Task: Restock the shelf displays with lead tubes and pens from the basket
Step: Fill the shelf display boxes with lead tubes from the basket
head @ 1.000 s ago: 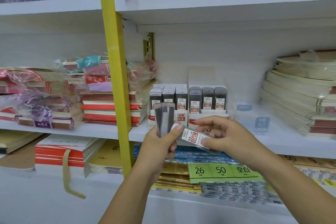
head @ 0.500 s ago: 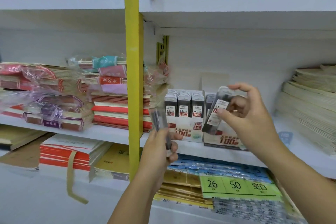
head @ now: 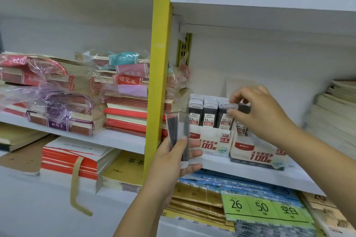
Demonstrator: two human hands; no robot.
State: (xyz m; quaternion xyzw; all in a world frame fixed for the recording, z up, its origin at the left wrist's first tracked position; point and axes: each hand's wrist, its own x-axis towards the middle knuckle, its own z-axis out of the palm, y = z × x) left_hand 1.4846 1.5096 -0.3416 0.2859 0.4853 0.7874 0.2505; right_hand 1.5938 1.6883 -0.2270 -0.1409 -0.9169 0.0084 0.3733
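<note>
One lead tube (head: 228, 106) pinched in right hand (head: 264, 113), two tubes (head: 178, 134) gripped in left hand (head: 173, 161).

Two display boxes (head: 215, 143) stand side by side on the shelf (head: 250, 171) — notebook stacks (head: 125, 109) left of the post (head: 159, 75).

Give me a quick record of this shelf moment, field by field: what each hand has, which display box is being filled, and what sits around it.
left hand: holds spare lead tubes upright, in front of the yellow post
right hand: pinches one lead tube by its cap, at the right end of the 0.5 row
0.5 display box: front row of tubes standing
0.7 display box: right of it, partly hidden by the right hand
left bay: wrapped notebook stacks
lower shelf: green label sheet
</note>
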